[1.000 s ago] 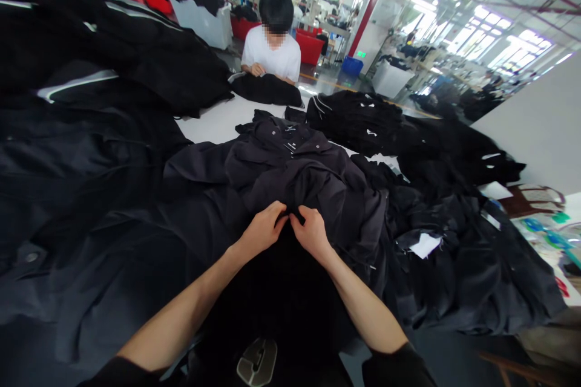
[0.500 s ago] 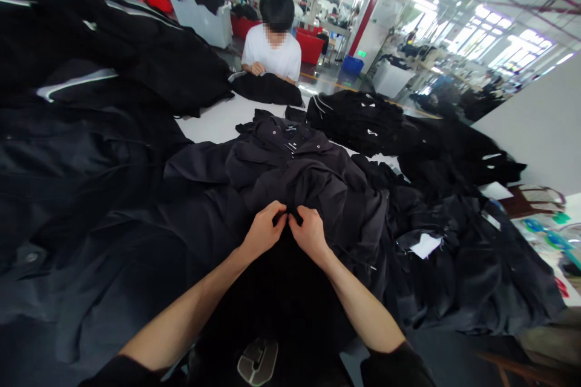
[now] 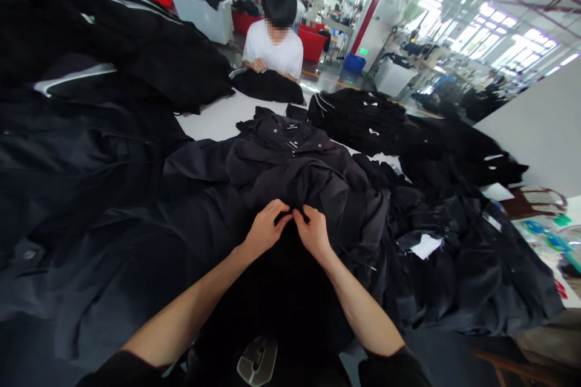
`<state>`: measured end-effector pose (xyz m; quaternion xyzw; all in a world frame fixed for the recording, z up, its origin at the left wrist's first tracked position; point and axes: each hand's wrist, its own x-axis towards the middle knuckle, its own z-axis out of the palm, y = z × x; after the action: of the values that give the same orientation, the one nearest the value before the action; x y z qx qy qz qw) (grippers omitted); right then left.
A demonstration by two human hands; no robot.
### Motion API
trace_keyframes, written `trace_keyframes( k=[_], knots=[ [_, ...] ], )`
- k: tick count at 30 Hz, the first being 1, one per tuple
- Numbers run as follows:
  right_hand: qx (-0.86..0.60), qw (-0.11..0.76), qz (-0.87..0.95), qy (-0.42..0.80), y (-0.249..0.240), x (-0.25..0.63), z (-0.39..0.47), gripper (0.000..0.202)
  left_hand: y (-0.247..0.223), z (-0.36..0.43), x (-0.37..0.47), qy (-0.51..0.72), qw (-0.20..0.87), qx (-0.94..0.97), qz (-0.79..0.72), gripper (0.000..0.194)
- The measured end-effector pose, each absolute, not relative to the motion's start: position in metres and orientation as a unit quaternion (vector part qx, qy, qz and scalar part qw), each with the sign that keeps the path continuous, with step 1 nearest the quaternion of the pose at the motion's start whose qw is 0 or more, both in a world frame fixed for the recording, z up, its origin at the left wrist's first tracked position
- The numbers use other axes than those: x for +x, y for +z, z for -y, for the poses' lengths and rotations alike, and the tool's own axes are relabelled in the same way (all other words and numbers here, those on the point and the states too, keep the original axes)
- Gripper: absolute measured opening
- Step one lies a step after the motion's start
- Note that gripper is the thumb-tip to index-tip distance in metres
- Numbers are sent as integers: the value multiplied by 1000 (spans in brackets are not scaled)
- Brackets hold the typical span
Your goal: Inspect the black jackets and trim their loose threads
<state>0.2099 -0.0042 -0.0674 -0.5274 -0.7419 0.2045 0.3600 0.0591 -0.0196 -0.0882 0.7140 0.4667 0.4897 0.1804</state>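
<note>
A dark jacket lies bunched on the table in front of me, its collar and printed neck label pointing away. At its near edge my left hand pinches the dark cloth between thumb and fingers. Close beside it, my right hand grips the same cloth, the thumbs almost meeting. The exact fold between the fingertips is too dark to make out.
Dark garments heap up at left and right, one with a white paper tag. Across the white table, a co-worker in a white shirt handles a black garment. A blue bin stands behind.
Both hands have shifted very slightly while staying on the jacket's near edge, and the thumbs have moved a little. The jacket lies nearly as before.
</note>
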Motion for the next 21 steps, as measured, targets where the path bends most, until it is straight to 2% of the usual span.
trace_keyframes(
  k=[7,13,21],
  knots=[
    [-522,333,776,123,-76,209,9,23,-100,13,57,452,173,742,-463,11],
    [-503,336,784,139,-76,211,7,21,-103,7,53,394,200,765,-468,16],
    [-511,367,753,194,-75,213,0,24,-84,0,51,332,66,806,-485,10]
  ],
)
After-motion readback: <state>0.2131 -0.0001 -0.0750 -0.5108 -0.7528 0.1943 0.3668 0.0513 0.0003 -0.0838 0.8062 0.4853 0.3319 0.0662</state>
